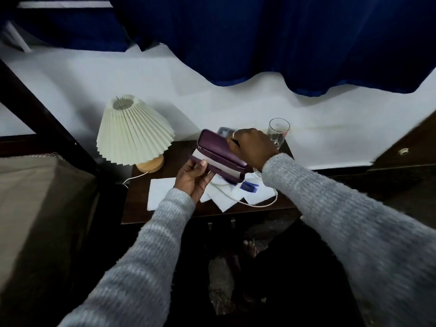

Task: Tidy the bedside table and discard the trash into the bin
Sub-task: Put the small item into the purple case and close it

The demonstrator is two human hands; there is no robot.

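Observation:
A dark purple hinged case (217, 151) hangs half open above the dark wooden bedside table (169, 211). My left hand (192, 178) grips its lower half from below, thumb on the pale lining. My right hand (251, 145) presses on the lid's far end. Under the case lie white papers (162, 188), crumpled white sheets (224, 199), a small blue object (247, 186) and a white cable (259, 204). A grey flat item (223, 132) shows behind the case, partly hidden.
A cream pleated lamp (132, 131) on a wooden base stands at the table's left. An empty drinking glass (278, 131) stands at the back right, close to my right hand. A bed (42, 208) lies left; blue curtain (259, 43) hangs above the white wall.

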